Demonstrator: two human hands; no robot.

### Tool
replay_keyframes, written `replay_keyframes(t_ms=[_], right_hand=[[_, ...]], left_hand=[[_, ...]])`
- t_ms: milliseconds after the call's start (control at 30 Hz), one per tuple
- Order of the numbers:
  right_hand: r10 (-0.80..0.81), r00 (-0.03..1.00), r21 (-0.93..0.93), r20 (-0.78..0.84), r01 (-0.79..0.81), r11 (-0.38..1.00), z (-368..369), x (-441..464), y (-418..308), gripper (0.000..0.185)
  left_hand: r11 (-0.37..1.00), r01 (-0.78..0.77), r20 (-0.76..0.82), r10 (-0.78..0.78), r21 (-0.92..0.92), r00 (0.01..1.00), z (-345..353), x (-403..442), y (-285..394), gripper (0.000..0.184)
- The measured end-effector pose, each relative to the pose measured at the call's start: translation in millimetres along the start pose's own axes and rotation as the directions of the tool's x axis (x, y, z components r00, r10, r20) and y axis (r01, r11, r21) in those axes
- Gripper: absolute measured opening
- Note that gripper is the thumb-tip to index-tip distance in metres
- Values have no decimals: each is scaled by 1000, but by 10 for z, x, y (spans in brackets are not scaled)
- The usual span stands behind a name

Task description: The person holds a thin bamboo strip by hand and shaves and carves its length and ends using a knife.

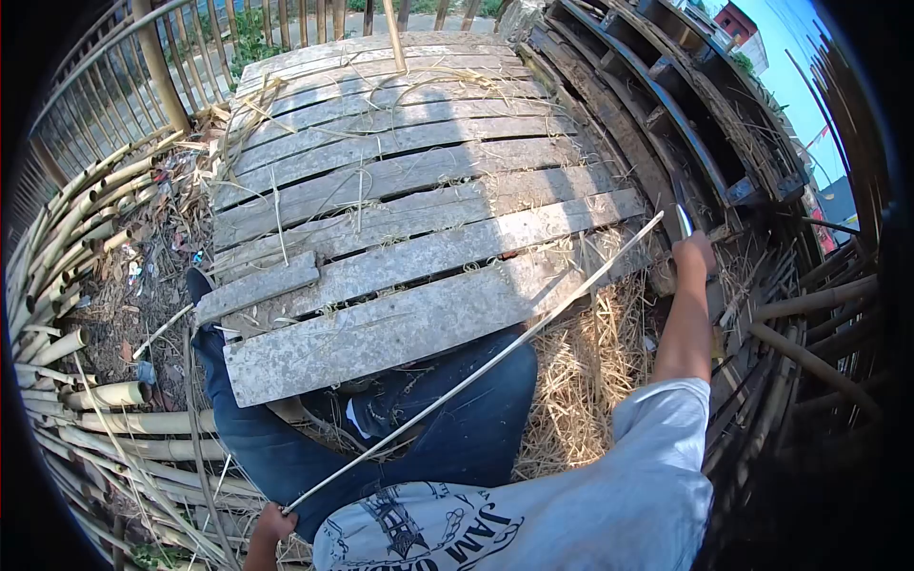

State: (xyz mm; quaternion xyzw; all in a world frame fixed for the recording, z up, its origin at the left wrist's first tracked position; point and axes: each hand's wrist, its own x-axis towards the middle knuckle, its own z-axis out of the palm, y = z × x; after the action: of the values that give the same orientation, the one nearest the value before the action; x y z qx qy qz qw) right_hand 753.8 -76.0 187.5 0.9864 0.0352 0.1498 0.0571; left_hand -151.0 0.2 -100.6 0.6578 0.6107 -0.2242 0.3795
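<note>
My left hand (pixel 274 523), low at the left by my hip, is closed around the lower end of a long pale bamboo strip (pixel 476 372). The strip slants up across my jeans and over the near edge of the slatted wooden platform (pixel 362 344). Its far tip ends a little left of my right hand (pixel 693 255). That hand is stretched out to the right, its fingers wrapped round a knife (pixel 684 221) whose shiny blade points up and away from me. The knife's handle is hidden in the fist. Blade and strip look apart.
Bamboo poles (pixel 124 395) are piled along the left side. Straw-like shavings (pixel 571 381) cover the ground right of my legs. Old wooden pallets (pixel 657 86) lean at the upper right. A loose short board (pixel 257 288) lies on the platform's left edge. A bamboo fence (pixel 152 67) stands behind.
</note>
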Motion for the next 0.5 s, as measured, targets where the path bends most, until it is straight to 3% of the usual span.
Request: replay_keyframes(t_ms=[133,200,233,300,333,367,433,467,500], right_hand=[[-145,977,-138,156,167,976,-496,-303,-41,37],[-217,973,-16,77,219,976,-280,-452,99,33],[-208,976,122,63,199,972,-146,-522,153,30],[-202,979,282,40,183,942,127,-762,239,24],[-202,976,276,75,175,945,306,-923,258,24],[-226,960,487,169,118,866,465,-1071,263,21],[-270,904,792,332,-112,600,480,-1595,174,21],[-263,905,835,334,-155,528,461,-1927,95,18],[-341,876,911,341,-219,350,679,-2178,92,17]], left_hand=[[996,89,-27,-89,10,996,141,36,56,56],[993,-47,138,61,-106,989,406,333,-355,49],[994,-59,134,71,-91,988,271,313,-219,49],[980,27,80,-11,-199,997,-201,-160,239,56],[995,84,26,-83,-55,996,-61,-62,116,55],[994,107,38,-105,-38,994,19,8,-47,55],[996,4,90,4,-86,996,-61,-47,58,52],[997,16,95,-9,-73,995,-27,-40,25,52],[992,-15,58,22,-129,998,-8,-22,-8,50]])
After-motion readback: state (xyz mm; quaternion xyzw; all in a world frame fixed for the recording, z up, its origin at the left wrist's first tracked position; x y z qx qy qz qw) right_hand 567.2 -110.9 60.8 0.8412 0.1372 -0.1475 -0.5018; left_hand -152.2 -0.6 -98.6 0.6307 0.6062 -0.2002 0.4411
